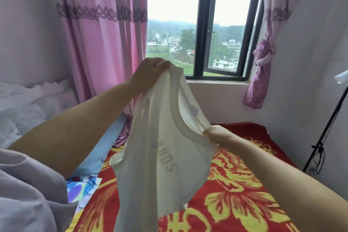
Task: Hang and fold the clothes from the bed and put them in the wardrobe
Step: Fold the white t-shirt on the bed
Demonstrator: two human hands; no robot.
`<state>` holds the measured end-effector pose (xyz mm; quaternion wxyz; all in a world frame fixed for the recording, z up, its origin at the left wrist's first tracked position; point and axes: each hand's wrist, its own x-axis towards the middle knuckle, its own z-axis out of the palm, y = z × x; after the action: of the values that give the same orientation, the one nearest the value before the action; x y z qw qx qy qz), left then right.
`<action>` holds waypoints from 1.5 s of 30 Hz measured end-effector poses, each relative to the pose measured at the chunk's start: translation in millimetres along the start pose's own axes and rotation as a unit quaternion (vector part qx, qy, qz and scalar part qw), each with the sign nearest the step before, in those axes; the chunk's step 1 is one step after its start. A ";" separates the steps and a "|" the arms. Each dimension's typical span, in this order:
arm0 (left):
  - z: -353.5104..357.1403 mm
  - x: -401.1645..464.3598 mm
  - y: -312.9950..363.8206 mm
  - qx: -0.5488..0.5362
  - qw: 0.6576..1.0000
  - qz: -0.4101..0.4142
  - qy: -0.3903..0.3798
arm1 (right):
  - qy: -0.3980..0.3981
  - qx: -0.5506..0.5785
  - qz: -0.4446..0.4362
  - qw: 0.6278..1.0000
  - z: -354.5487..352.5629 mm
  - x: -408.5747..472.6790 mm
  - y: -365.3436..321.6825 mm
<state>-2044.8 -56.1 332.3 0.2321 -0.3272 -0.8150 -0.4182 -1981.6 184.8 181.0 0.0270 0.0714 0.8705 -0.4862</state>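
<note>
Holding a white sleeveless top [162,149] up over the bed, both hands clamped on it; left hand [150,73] raised higher, fingers curled round one shoulder strap, approx level w/ the window sill; right hand [219,134] lower and to the right, pinching the other strap between thumb and fingers; hands well apart, fabric stretched between them w/ the neckline sagging open; rest of the top hangs down in mid-air, grey lettering showing through the cloth, partly legible only. Below it, a red blanket [244,184] w/ yellow flower pattern covers the bed; a light blue item [105,145] lies along the blanket's left edge, nr the left forearm; a multicoloured printed piece [82,188] sits beside it at lower left. Lilac sleeve [28,190] fills the bottom-left corner. Behind: pink curtain [101,30] on the left, window [224,24] w/ dark frame, one pane swung open; knotted purple curtain [261,62] on the right; black stand [323,133] at the far right wall.
</note>
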 end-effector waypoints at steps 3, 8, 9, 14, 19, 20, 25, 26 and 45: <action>-16.0 -13.4 -42.4 -0.042 0.995 -0.083 0.029 | 0.005 0.107 -0.013 0.994 -38.9 -6.9 11.1; -18.5 -44.6 -102.3 -0.061 0.981 -0.184 0.023 | -0.033 0.088 -0.141 0.986 -77.5 -31.0 -17.1; -17.5 -48.3 -109.8 -0.073 0.977 -0.200 0.022 | -0.074 0.048 -0.137 0.987 -82.8 -34.3 -24.5; -25.0 -61.9 -126.5 -0.168 0.946 -0.268 -0.075 | -0.079 -0.063 -0.148 0.984 -102.1 -41.2 -44.4; -29.5 -65.3 -124.0 -0.228 0.924 -0.276 -0.135 | -0.028 0.095 -0.135 0.986 -103.6 -37.0 -35.2; -30.4 -64.3 -122.2 -0.239 0.918 -0.282 -0.141 | -0.037 0.113 -0.112 0.987 -105.1 -35.4 -34.7; -11.5 -64.0 -108.1 -0.240 0.894 -0.347 -0.150 | 0.087 0.092 0.025 0.992 -91.4 -7.5 -30.2; -0.2 -63.5 -100.7 -0.248 0.891 -0.358 -0.130 | 0.120 0.083 0.039 0.989 -81.6 -1.6 -31.5; 57.4 -59.1 -3.9 -0.410 0.808 -0.274 -0.323 | -0.055 -0.207 -0.165 0.963 -18.7 -36.6 -98.6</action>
<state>-2013.5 -30.0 260.6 -0.3245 -0.2716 -0.6517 -0.6295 -1959.9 146.1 278.2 0.0085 -0.1075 0.9490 -0.2962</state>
